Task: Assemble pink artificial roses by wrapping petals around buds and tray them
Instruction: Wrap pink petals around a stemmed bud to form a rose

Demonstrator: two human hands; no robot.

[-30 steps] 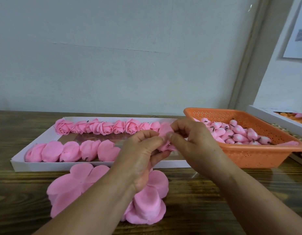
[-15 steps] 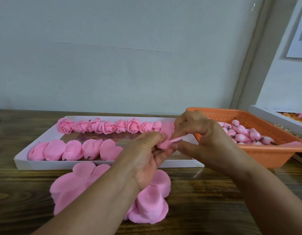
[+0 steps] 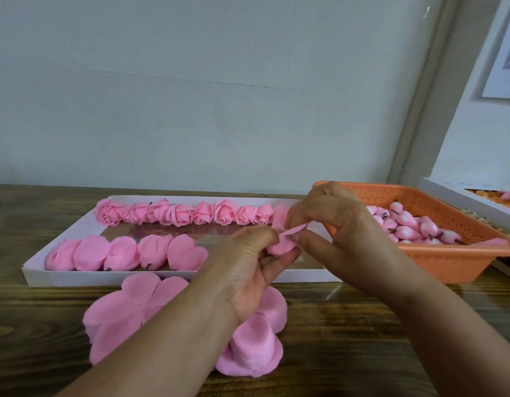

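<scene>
My left hand (image 3: 248, 265) grips a half-wrapped pink rose (image 3: 282, 247) above the tray's right part. My right hand (image 3: 334, 224) pinches one pink petal (image 3: 295, 230) of that rose between thumb and fingers. The white tray (image 3: 162, 277) holds a back row of finished roses (image 3: 179, 214) and a front row of roses lying on their sides (image 3: 125, 253). A stack of flat pink petal sheets (image 3: 127, 308) lies on the wooden table in front of the tray, partly under my left forearm. An orange basket (image 3: 448, 262) at the right holds several pink buds (image 3: 405, 224).
A second white tray (image 3: 459, 199) with orange pieces stands at the far right behind the basket. The wall rises right behind the table. Bare wooden table (image 3: 348, 325) shows in front of the basket and at the left.
My right hand's fingers have pulled a petal out and over the rose. The left hand has kept its grip, and the view has shifted slightly.
</scene>
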